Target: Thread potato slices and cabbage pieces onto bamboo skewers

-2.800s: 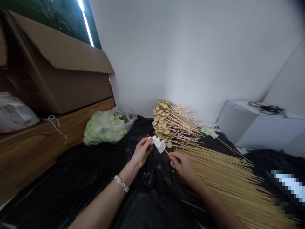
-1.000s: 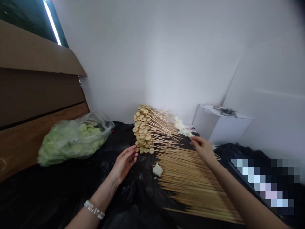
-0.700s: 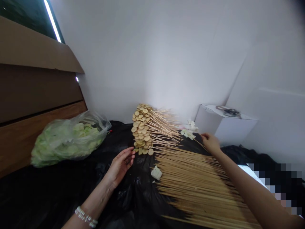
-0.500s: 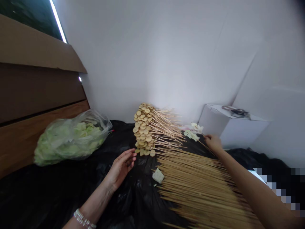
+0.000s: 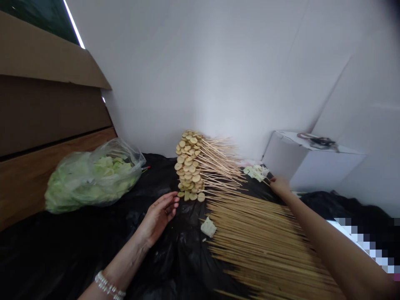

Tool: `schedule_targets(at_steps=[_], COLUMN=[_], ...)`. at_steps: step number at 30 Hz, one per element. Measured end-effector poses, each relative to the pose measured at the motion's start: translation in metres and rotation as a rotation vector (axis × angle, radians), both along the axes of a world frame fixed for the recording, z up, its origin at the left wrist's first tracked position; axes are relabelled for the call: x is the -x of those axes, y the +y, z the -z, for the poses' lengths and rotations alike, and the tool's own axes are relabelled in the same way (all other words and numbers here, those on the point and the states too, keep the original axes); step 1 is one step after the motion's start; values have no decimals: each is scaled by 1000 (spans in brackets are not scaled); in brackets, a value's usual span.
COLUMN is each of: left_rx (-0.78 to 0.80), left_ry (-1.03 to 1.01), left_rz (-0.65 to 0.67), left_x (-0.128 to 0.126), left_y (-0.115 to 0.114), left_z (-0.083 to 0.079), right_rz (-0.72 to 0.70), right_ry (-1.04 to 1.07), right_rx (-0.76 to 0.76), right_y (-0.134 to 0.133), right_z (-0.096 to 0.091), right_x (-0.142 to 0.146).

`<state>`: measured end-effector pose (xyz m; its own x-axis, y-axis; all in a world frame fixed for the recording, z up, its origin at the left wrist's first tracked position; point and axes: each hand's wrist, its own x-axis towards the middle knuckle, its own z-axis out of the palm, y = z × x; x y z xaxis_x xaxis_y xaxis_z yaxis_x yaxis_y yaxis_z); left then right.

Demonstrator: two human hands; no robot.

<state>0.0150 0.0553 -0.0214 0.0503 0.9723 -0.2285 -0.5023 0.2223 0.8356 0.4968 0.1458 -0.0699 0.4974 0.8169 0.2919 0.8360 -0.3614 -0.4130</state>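
Hands rest on a black sheet (image 5: pixel 93 246) that covers the whole work place. The left hand (image 5: pixel 158 216) lies palm up with its fingers loose and spread, and it holds nothing. Its fingertips are just beside the bottom of a tall stack (image 5: pixel 190 166) of sticks with round tan slices on their ends. A bead bracelet (image 5: pixel 109 285) sits on that wrist.

The right hand (image 5: pixel 279 186) is stretched far out to the right side. It is at the far edge of a big flat pile of bare sticks (image 5: pixel 265 241). It is just beside a small heap of pale green bits (image 5: pixel 256 171). I cannot tell if its fingers are pinching a stick or are just lying there, because they are turned away.

One white chunk (image 5: pixel 208 227) lies alone on the sheet, at the left edge of the bare sticks and near the left hand.

A clear bag of green leaves (image 5: pixel 93 177) sits to the left, next to a wood board (image 5: pixel 37 171). A brown box (image 5: pixel 46 58) is above the board. A white box (image 5: pixel 312 164) stands at the back right by the wall.
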Motion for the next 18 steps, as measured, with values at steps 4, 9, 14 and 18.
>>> schedule_targets(at_steps=[4,9,14,18], left_rx=[-7,-24,-61,-125], left_ry=[-4,-3,25,88], left_rz=[5,1,6,58], left_x=[0,1,0,-3], left_y=[0,1,2,-1], left_z=[0,-1,0,3], right_rz=[-10,-54,-206,-538], right_ry=[-20,-72,-115,-107], right_rx=[116,83,-70,-163], right_y=[-9,-32,-70,-102], right_z=[-7,-31,-57,-70], right_x=[6,23,78,145])
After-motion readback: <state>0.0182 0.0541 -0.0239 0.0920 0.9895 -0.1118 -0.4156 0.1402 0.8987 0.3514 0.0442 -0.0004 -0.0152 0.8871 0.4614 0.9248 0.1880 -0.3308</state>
